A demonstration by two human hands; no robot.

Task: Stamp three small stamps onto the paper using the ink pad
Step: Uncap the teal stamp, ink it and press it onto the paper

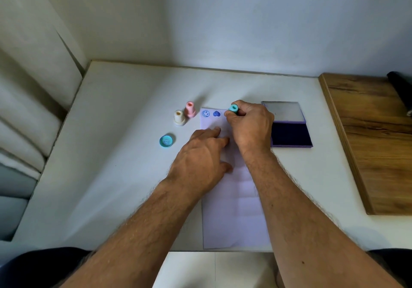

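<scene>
1. Fingers (231,118) of the right hand (249,124) are pinching the teal stamp (233,108) near the centre of the frame, clenched around its barrel, with only its open top end showing above the knuckles.
2. Fingers of the left hand (200,156) are lying flat and spread, gripping nothing, pressing down on the paper (231,209) just below and left of the right hand.
3. Two prints are already sitting on the paper's upper edge: a smiley face (205,113) and, just to its right, a solid blue heart (216,114).
4. The teal stamp is sitting just right of the heart, at the spot where a third print would go; whether its face is touching the sheet is hidden by the hand, so I cannot tell if the print is made.
5. Judging from this, two of three stamps are done and the last is under way.
6. The cream stamp (179,117) and the pink stamp (190,109) are standing upright left of the paper, with a teal cap (167,140) lower left of them.
7. The ink pad (291,134) is lying open just right of the right hand.
</scene>
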